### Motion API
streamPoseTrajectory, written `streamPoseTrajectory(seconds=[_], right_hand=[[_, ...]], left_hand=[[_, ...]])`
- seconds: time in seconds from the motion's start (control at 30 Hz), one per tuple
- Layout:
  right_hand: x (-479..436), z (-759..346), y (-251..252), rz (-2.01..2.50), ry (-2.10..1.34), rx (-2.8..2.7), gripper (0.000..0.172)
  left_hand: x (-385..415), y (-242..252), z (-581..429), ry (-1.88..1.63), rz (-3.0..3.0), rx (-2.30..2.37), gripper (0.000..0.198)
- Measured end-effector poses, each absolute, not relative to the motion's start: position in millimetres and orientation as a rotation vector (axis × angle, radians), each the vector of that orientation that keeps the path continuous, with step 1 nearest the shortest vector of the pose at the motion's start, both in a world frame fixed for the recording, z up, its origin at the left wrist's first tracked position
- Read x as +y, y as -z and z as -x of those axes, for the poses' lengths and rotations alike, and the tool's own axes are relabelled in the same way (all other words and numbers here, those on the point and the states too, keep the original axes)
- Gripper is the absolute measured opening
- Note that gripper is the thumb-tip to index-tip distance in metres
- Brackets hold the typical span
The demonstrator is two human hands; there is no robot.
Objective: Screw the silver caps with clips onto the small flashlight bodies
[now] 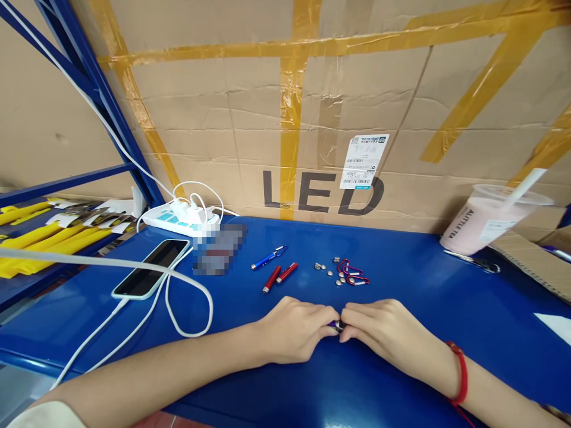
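My left hand (298, 330) and my right hand (379, 333) meet over the blue tabletop, fingers closed on the two ends of a small purple flashlight (335, 325). Most of it is hidden by my fingers. Beyond them lie two red flashlight bodies (279, 278), side by side. A blue flashlight (267, 260) with a carabiner clip on its end lies just behind these. To the right, several silver button cells (330, 273) are scattered beside red and purple carabiner clips (352, 273).
A white power strip (178, 221) and a phone (151, 270) with looping white cables are at left. Yellow-handled tools (57, 244) lie farther left. A tilted drink cup (486, 220) stands at right near a pen (473, 260). A large cardboard box (250, 131) backs the table.
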State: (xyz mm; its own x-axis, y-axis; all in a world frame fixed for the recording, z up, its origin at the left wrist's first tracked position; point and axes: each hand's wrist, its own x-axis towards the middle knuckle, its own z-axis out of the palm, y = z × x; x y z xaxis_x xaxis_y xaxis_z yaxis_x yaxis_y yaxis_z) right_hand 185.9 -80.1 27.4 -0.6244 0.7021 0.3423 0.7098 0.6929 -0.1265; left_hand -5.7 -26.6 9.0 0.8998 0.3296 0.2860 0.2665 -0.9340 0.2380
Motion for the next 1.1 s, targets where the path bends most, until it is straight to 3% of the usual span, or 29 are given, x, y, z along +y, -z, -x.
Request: streamPoseTrajectory(seconds=[0.27,0.7,0.87,1.1], right_hand=[[-79.5,-184.6,-27.4,1.204,-0.485,-2.362,0.043],[-76.9,-181.1,-20.3,1.325,-0.582,-2.291,0.036],[-76.4,-182.9,-19.7,1.301,-0.386,-2.323,0.039],[-73.2,-187.5,-20.0,1.152,0.173,-2.431,0.045]], left_hand=[[-26.1,-10.9,5.9,-0.402,-2.774,0.485,0.011],[-27.5,-11.5,3.9,-0.488,-2.829,0.542,0.021],[-26.4,-9.3,3.3,-0.572,-2.874,0.623,0.025],[-25.2,-6.8,2.9,-0.539,-2.841,0.667,0.020]])
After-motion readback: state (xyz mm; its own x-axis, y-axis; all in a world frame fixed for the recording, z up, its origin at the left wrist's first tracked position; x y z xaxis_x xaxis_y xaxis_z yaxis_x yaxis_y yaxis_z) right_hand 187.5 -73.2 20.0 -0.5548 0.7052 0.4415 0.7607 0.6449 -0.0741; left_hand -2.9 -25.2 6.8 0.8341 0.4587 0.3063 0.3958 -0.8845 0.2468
